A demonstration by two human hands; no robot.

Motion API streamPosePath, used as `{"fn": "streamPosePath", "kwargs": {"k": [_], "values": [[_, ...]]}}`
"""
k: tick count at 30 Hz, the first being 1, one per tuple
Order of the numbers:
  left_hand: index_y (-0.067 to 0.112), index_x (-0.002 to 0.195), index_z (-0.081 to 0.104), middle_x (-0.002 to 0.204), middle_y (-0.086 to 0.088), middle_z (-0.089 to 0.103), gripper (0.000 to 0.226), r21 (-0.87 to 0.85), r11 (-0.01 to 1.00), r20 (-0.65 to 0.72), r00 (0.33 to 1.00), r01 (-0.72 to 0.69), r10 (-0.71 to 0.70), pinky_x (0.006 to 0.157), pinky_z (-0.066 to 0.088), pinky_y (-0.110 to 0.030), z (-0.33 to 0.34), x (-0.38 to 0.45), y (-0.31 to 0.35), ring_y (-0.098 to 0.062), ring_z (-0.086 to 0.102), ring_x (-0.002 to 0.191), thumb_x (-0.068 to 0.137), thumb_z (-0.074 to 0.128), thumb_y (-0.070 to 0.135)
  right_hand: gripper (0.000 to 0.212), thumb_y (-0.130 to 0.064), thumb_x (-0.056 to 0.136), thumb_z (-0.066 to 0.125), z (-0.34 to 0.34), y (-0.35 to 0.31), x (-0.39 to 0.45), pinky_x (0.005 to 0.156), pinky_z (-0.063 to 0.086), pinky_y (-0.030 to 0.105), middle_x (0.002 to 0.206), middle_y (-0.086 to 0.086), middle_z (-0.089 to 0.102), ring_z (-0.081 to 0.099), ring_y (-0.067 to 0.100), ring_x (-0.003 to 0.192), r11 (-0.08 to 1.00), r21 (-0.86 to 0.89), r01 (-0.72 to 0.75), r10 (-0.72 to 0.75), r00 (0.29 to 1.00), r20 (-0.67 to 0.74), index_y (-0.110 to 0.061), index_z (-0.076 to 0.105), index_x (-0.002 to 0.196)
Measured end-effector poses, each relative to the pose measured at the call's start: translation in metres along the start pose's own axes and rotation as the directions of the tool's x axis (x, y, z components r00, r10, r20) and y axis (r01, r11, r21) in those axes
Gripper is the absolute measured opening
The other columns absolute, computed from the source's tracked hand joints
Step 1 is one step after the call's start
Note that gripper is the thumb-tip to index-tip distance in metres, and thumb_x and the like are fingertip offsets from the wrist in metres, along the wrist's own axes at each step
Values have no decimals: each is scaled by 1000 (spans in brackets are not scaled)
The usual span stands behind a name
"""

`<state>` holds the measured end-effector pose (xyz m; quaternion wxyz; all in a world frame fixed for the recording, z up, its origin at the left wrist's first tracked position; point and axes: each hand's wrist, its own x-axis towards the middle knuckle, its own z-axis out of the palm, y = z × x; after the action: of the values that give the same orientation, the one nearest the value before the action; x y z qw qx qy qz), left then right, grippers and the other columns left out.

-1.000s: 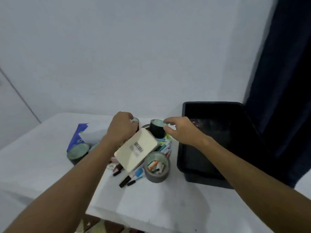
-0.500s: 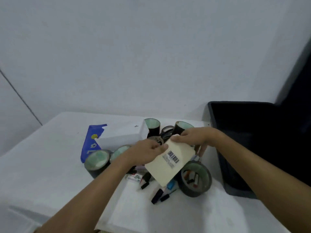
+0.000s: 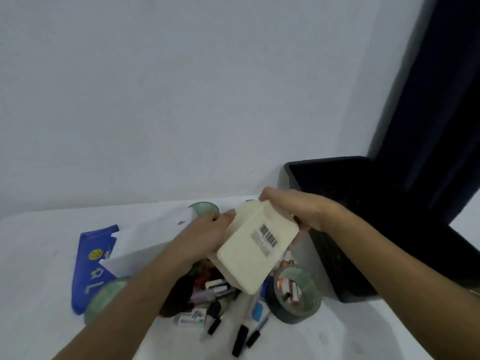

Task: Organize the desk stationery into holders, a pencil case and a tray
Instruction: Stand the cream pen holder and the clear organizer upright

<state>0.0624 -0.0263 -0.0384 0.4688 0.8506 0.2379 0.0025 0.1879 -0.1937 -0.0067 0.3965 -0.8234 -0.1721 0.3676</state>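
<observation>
Currently both your grips clamp the cream box point(image 3: 255, 252) aloft; tilt further and it may slip onto the markers point(image 3: 241, 336).

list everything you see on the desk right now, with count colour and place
cream box: 1, cream with barcode label, held tilted above the pile
tape roll: 1, grey, right of the pile, small items inside
other tape rolls: at least 2, dark with greenish cores, one front left, one at the back
markers: several, mostly black, front of the pile
pencil case: 1, blue, left
white box: 1, white, beside the pencil case
tray: 1, black, right
table: 1, white
left hand: grips the box's left edge
right hand: grips the box's far end
</observation>
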Motion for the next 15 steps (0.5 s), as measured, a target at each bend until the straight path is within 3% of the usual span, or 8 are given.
{"fn": "streamPosePath", "kwargs": {"k": [2,5,7,9,12,15], "values": [[24,122,53,121,5,55,52,-53,999,-81,997,-13,8,77,45,-31,-19,11,18,-16,55,104,90,39,63,48,-53,89,39,-21,-11,-7,70,58,40,96,11,72,70,28,89,994,43,98,-97,994,-44,-15,65,104],[18,115,59,114,-9,62,59,-255,964,-66,994,71,-91,82,55,-41,-39,25,39,-25,63,95,86,44,67,40,-51,92,36,-50,-23,-5,82,56,46,94,9,71,67,28,95,955,180,234,-217,970,-110,-20,61,100],[12,112,62,106,-17,65,66,-488,852,120,982,189,-149,83,56,-48,-42,31,52,-33,66,89,83,46,69,39,-49,93,35,-61,-26,1,83,57,48,93,9,69,66,28,95,914,262,310,-282,949,-140,-19,59,103],[14,113,65,106,-17,67,60,-651,719,303,952,245,-50,81,55,-53,-39,36,66,-35,66,92,87,44,64,41,-46,93,32,-68,-28,9,77,58,45,91,10,66,66,27,91,862,332,384,-354,923,-148,-17,59,106],[20,111,66,104,-13,69,37,-697,694,306,950,181,60,78,54,-50,-31,46,76,-32,65,92,93,43,43,46,-45,91,30,-71,-27,29,71,54,38,94,10,62,62,23,87,766,451,457,-435,886,-159,-14,58,111],[14,98,67,87,-10,70,23,-659,734,295,954,163,52,73,56,-42,-26,56,83,-27,66,79,92,50,28,51,-50,79,41,-78,-21,50,81,50,35,102,11,55,53,22,95,698,545,464,-463,873,-151,-14,57,112]]}}
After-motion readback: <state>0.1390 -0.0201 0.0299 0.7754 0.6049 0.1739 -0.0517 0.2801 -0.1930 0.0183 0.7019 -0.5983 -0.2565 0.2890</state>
